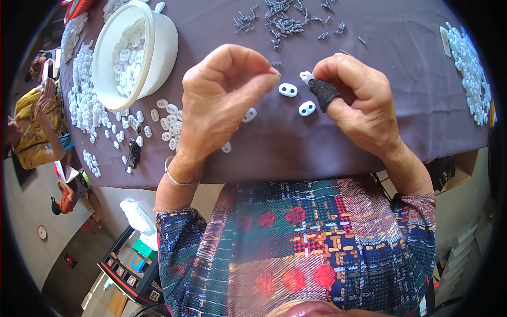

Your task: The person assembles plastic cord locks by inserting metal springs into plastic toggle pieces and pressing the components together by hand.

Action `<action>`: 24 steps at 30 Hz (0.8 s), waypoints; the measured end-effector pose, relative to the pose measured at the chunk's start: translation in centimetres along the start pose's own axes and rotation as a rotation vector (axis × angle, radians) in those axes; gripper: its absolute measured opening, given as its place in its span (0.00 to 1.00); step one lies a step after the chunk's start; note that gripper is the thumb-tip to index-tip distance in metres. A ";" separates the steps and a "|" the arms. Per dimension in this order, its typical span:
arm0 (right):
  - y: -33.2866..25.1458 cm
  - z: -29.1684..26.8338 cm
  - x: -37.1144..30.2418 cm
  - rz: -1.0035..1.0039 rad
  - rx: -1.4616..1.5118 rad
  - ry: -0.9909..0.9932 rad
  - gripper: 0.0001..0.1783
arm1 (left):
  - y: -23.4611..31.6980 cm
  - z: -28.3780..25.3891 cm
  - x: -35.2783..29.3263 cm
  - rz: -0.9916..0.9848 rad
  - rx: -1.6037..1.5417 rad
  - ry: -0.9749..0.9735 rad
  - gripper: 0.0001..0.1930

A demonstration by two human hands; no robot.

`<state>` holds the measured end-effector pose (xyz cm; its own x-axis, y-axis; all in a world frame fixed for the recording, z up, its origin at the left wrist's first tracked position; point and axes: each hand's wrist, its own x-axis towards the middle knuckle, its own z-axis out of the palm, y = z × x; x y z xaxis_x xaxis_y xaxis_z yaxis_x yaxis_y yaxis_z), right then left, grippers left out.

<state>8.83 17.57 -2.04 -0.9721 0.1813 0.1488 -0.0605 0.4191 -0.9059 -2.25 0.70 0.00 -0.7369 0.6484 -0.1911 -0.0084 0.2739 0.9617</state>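
Observation:
My left hand (224, 95) is closed in a pinch above the table, thumb against forefinger. A tiny glint shows at its fingertips, too small to name. In my right hand (356, 92), between finger and black-wrapped thumb, is a small white plastic piece (306, 77). A black cloth wrap (323, 94) covers that thumb. Between my hands lie two white oval two-hole pieces, one farther off (288, 90) and one nearer (307, 109). A small dark spring (275, 64) rests just beyond my left fingertips. More white two-hole pieces (170, 122) lie left of my left wrist, some partly hidden.
A white tub (163, 47) of white pieces stands at the left. Loose springs (288, 20) are scattered at the far side. Piles of small white parts lie at far left (87, 84) and far right (471, 74). The purple-grey tablecloth (380, 26) ends before my body. Other people sit beyond the left edge.

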 end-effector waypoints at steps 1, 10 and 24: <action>-0.3 -0.2 -0.1 0.108 0.063 -0.060 0.08 | 0.1 0.1 -0.3 -0.001 -0.001 0.000 0.05; -1.4 0.0 -0.4 0.269 0.436 -0.066 0.09 | 1.3 1.2 -1.9 -0.214 -0.289 -0.029 0.12; -0.8 0.0 -0.6 0.144 0.238 -0.114 0.06 | 0.4 1.5 -1.8 -0.131 -0.179 -0.030 0.12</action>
<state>9.46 17.11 -1.44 -0.9930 0.1167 -0.0209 0.0411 0.1738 -0.9839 0.10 0.65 0.42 -0.7015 0.6369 -0.3196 -0.2241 0.2285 0.9474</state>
